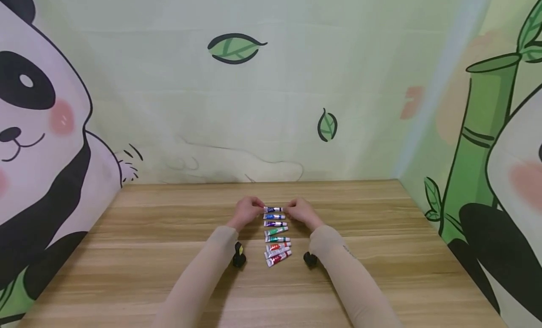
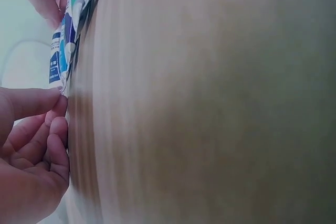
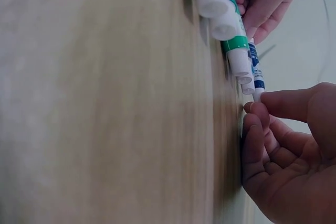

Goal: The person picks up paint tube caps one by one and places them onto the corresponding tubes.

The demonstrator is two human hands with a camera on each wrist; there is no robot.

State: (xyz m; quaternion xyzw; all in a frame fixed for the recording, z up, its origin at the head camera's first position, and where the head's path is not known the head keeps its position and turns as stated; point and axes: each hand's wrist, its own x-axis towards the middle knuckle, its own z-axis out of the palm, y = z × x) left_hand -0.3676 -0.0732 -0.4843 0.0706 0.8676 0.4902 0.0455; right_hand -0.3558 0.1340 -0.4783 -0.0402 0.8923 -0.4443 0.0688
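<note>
At the far end of a column of small paint tubes, a dark blue paint tube (image 1: pixel 273 209) lies between both hands. My left hand (image 1: pixel 247 212) pinches its flat crimped end between thumb and forefinger, clearest in the left wrist view. At the other end, the right hand (image 3: pixel 294 153) holds the white cap with thumb and fingertips. Nearer the body follow a blue tube (image 1: pixel 274 216), a purple tube (image 1: pixel 275 224) and two green tubes (image 1: pixel 276 231). Closest lie an orange-red tube (image 1: pixel 278 246), a pale tube (image 1: pixel 277 252) and a dark red tube (image 1: pixel 279 259), crowded together and slanted.
The tubes lie on a wood-grain table (image 1: pixel 161 252). Its far edge meets a pale green backdrop (image 1: pixel 271 97) printed with leaves, pandas and bamboo. A black wrist device (image 1: pixel 239 256) sits under the left sleeve, another (image 1: pixel 310 259) under the right one.
</note>
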